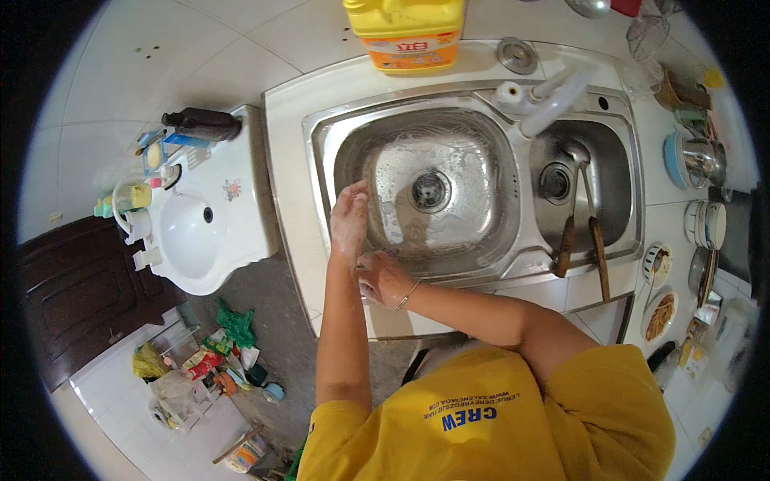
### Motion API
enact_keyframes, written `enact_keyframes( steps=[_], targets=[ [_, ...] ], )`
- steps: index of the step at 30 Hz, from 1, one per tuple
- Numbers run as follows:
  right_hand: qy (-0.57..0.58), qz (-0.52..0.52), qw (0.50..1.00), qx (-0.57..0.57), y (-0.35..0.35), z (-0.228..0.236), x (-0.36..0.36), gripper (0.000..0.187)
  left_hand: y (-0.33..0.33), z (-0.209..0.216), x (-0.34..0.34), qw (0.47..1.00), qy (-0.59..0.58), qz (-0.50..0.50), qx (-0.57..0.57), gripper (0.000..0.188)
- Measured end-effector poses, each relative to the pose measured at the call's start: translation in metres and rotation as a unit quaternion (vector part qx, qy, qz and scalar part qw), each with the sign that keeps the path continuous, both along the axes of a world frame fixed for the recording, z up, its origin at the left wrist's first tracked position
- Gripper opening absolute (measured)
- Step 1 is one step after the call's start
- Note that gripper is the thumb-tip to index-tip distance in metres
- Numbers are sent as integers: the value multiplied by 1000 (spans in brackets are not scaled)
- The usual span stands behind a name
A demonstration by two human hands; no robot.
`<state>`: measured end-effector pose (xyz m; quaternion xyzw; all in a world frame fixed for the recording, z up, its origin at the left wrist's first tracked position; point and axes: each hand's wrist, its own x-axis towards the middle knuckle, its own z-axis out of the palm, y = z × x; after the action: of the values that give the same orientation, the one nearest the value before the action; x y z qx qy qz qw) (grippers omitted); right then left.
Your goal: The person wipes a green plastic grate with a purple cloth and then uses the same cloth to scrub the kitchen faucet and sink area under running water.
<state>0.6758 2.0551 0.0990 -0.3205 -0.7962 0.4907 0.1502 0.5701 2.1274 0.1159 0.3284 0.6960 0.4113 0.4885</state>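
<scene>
Over the near left edge of the large steel sink basin (473, 172), my left hand (350, 220) is held up with its fingers extended, whitish lather on its skin and nothing in it. My right hand (383, 277), with a thin bracelet at its wrist, curls its fingers round my left wrist. Part of those fingers is hidden behind the left forearm. The basin is wet, with a drain (431, 191) at its middle. Beyond the basin's right side, a pale faucet (555, 103) reaches toward the smaller basin (618, 160).
Two long wooden-handled utensils (566, 240) lean in the smaller basin, their handles over the front rim. A yellow jug (413, 40) stands behind the sink. On the left is a white washbasin (188, 240). Bowls and a plate of food (661, 317) line the right counter.
</scene>
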Motion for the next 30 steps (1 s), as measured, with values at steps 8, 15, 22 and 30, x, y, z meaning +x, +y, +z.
enact_keyframes(
  steps=[8,15,22,30],
  targets=[
    [-167,251,947,-112,51,-45,169,25,-25,-114,-3,997,-1,-26,-71,20],
    [-246,306,911,-126,36,-143,92,41,0,-20,-7,992,104,-74,-24,30],
    [-64,21,984,-163,-3,-161,-52,37,-10,-4,-7,999,42,13,-3,30],
    [-37,112,858,-500,70,-88,92,24,-43,-129,13,992,-70,47,-89,32]
  ],
)
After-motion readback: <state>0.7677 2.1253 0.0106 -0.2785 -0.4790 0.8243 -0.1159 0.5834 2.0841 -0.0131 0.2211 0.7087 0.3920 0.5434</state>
